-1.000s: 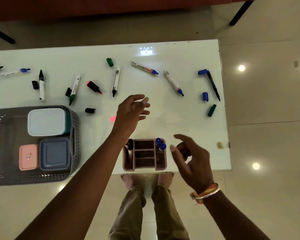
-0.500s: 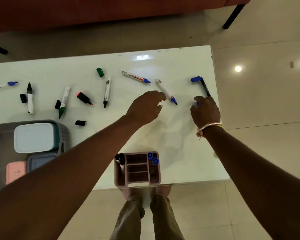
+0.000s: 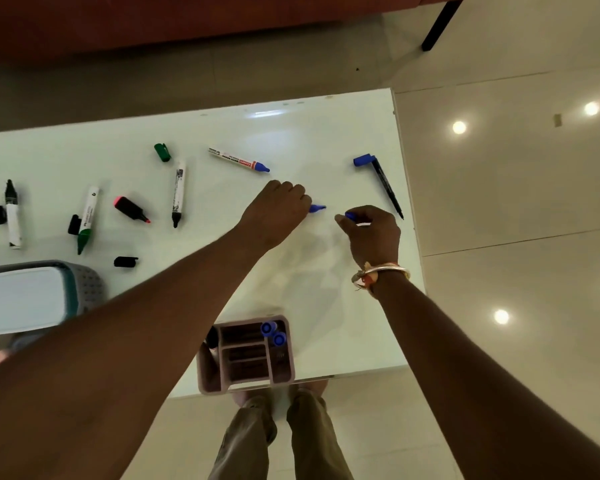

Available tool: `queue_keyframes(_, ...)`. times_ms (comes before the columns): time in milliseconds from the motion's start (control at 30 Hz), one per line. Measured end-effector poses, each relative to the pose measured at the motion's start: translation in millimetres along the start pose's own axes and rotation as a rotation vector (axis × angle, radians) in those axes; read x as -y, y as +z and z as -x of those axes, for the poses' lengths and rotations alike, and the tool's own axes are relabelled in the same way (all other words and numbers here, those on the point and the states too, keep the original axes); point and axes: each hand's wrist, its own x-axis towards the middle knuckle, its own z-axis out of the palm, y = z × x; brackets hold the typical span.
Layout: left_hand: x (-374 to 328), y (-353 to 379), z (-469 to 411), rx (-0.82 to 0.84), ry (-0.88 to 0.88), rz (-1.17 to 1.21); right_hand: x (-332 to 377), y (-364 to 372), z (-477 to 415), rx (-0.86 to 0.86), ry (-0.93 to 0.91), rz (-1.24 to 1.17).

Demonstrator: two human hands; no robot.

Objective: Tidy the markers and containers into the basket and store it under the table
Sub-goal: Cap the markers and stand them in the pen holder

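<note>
The head view looks down on a white table [image 3: 291,140] with both arms stretched out over it. The left hand [image 3: 278,209] is curled into a fist around a marker whose blue tip [image 3: 317,208] pokes out to the right of the knuckles. Just beside it, the right hand [image 3: 373,233], a bangle [image 3: 381,271] on its wrist, pinches a small blue cap [image 3: 350,215] between thumb and fingertips; cap and tip are close but apart. Beyond the right hand lies a thin black pen [image 3: 387,187] with a blue cap [image 3: 362,160] at its far end. A white marker with a blue tip [image 3: 238,160] lies beyond the left hand. Further left are a green cap [image 3: 162,152], a black-tipped marker [image 3: 178,194], a pink-ended highlighter [image 3: 131,209], a green marker [image 3: 87,220] and a loose black cap [image 3: 125,261]. At the near edge stands a pink organiser [image 3: 246,355] holding two blue-capped markers [image 3: 272,334]. The grey basket [image 3: 90,285] at the left holds a white-lidded box [image 3: 21,299].
</note>
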Motion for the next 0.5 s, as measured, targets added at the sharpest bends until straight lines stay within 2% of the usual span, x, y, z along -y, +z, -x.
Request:
queue_keyframes(133,-6.9,3.1,12.2,-0.125,-0.147,0.269,9.1,-7.0,9.8,-0.071,0.173,-0.587)
queue_keyframes(200,-15.0,1.6,20.4,-0.223,-0.169,0.392,14.7,-10.7,11.9,-0.124,0.205,-0.774)
queue_keyframes(300,-27.2,-1.5,31.3,-0.221,-0.192,0.529,23.0,-12.6,15.4,-0.147,0.191,-0.799)
queue_keyframes(500,-39.6,-5.5,42.3,-0.272,-0.196,0.579,32.4,-5.8,24.0,-0.111,0.136,-0.708)
